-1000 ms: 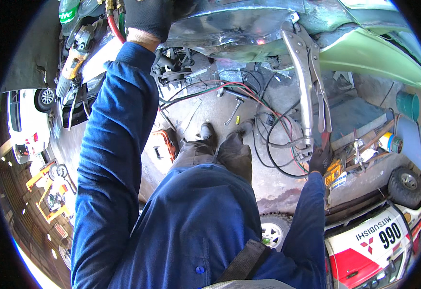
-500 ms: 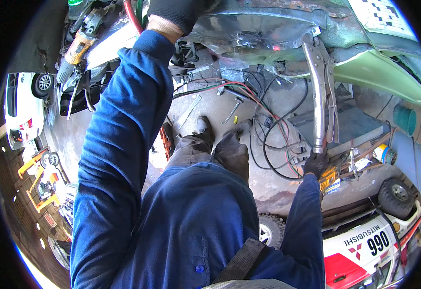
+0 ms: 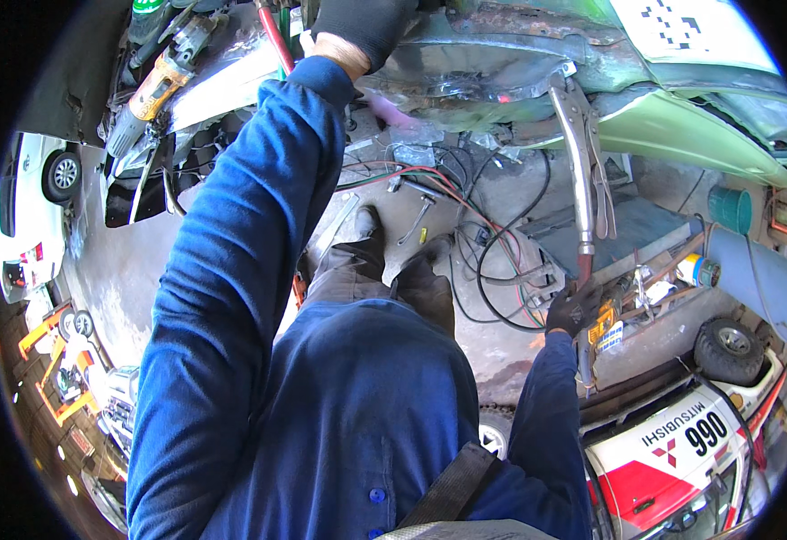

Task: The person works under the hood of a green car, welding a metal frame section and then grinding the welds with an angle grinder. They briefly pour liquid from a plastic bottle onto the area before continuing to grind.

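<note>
I'm holding a red handle [image 3: 585, 267] just below the pliers [image 3: 579, 171], my right hand's [image 3: 573, 307] fingers wrapping it. The pliers are jutting from the panel [image 3: 465, 67]; beside it, my left hand [image 3: 366, 27] is hiding its fingers, so I cannot tell their grip.

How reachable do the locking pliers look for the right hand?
Probably yes: the locking pliers stick out uncovered toward the right hand, though the reddish tool it grips may get in the way.
</note>
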A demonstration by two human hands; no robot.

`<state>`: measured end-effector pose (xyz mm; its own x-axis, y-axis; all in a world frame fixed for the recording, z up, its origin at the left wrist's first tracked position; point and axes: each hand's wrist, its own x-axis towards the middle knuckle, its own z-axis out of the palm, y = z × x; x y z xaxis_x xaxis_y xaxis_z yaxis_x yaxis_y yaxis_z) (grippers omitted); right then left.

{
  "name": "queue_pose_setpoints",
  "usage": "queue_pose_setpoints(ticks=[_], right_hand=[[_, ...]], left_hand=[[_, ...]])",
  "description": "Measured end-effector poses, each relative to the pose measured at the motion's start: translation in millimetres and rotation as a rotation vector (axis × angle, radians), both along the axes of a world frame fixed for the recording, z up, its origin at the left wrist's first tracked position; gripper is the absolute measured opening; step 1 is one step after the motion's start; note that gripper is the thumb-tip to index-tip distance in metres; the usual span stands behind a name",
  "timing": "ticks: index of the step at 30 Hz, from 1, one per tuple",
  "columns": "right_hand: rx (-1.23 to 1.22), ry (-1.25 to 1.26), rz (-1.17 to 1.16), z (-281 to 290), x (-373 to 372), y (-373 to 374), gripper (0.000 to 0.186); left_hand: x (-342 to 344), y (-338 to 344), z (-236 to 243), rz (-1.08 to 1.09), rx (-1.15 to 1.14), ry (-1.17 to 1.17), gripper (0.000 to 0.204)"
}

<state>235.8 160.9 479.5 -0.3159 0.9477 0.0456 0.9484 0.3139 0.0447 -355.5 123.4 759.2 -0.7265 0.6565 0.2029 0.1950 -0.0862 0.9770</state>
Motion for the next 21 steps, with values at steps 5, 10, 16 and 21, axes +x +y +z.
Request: queue_pose_setpoints(ticks=[5, 10, 16, 21], right_hand=[[-0.025, -0.018, -0.054, 39.4, -17.4, -44.0, 0.073], [-0.042, 0.349, 0.111, 84.6, -60.6, -96.8, 0.074], [-0.012, 0.47, 0.115, 147.1, -123.2, -148.3, 0.069], [0.073, 0.589, 0.121, 192.9, -167.1, -164.7, 0.067]], left_hand=[[2.9, -0.7, 5.5, -0.031, -0.051, -0.002, 0.034], [-6.4, -5.7, 1.4, -0.073, -0.024, 0.183, 0.037], [-2.3, -10.5, 14.2, -0.186, 0.01, 0.223, 0.03], [50.8, -78.5, 30.5, -0.277, 0.17, 0.183, 0.032]])
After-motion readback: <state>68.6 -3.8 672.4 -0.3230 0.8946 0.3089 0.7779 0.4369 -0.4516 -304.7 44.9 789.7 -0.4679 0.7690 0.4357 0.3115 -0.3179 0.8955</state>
